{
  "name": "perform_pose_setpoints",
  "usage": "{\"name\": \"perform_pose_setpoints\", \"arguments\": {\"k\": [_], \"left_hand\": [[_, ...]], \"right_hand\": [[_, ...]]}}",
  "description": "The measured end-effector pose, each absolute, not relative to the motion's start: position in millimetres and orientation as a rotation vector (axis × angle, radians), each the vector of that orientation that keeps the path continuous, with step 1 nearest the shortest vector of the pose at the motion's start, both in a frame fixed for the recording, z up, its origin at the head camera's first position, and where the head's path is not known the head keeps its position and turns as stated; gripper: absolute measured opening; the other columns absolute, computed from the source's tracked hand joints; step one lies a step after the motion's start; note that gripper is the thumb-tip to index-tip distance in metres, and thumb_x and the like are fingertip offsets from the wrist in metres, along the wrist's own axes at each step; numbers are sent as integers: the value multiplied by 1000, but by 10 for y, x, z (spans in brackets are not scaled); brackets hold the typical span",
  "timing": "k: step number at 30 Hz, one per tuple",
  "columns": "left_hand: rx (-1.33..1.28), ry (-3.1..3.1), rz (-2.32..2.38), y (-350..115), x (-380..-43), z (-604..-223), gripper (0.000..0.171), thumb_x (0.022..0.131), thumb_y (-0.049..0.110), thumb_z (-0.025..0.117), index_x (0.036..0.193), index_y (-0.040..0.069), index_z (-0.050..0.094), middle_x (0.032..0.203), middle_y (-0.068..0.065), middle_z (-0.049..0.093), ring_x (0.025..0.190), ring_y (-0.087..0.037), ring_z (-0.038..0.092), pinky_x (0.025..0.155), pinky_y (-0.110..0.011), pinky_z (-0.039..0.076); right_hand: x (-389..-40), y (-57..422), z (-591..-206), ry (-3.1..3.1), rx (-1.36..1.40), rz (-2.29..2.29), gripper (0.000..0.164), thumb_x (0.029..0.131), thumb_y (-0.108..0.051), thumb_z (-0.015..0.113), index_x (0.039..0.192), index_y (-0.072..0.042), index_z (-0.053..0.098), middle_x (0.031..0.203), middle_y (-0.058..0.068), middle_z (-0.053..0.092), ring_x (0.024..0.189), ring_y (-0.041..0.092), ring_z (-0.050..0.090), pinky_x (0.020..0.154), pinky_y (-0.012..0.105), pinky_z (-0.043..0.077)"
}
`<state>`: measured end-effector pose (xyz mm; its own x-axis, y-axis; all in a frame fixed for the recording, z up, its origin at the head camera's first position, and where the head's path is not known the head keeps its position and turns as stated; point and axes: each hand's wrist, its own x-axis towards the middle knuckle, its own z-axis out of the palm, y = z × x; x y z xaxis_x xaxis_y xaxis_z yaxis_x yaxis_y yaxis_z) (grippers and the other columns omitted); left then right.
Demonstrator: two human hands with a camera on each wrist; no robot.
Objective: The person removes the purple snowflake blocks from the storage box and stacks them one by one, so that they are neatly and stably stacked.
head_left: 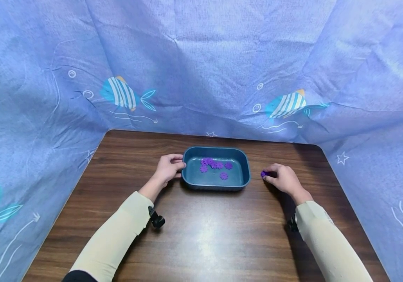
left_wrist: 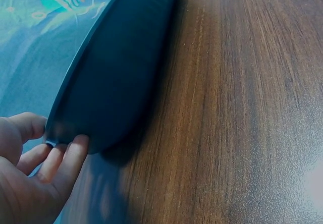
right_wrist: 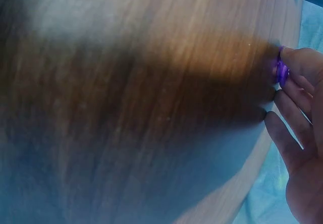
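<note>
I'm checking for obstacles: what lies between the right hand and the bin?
In the head view, bare table, apart from the purple piece the right hand pinches.

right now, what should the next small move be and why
Probably carry the purple piece left to the blue tray: the right hand pinches it beside the tray, similar pieces lie inside, and the left hand holds the tray's left end.

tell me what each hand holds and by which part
The left hand grips the dark blue dish by the rim at its left end. The right hand pinches a purple piece; exactly where on it is hidden.
</note>
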<state>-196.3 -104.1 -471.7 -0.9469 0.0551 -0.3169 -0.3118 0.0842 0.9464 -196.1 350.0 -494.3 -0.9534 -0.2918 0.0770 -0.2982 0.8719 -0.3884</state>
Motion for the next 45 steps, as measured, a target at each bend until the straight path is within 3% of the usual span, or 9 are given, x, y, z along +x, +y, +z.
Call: {"name": "perform_pose_setpoints", "arguments": {"k": [45], "left_hand": [[-281,2091,1936,-1027,-1968,-4719,44,96,3,69,139,2,60,132,-21,64,111,-31,69,71,-30,65]], "right_hand": [[-1935,3466,-4904,-3097,475,550,33,94,-23,74,122,-7,73,123,17,71,112,39,66,98,61,52]]}}
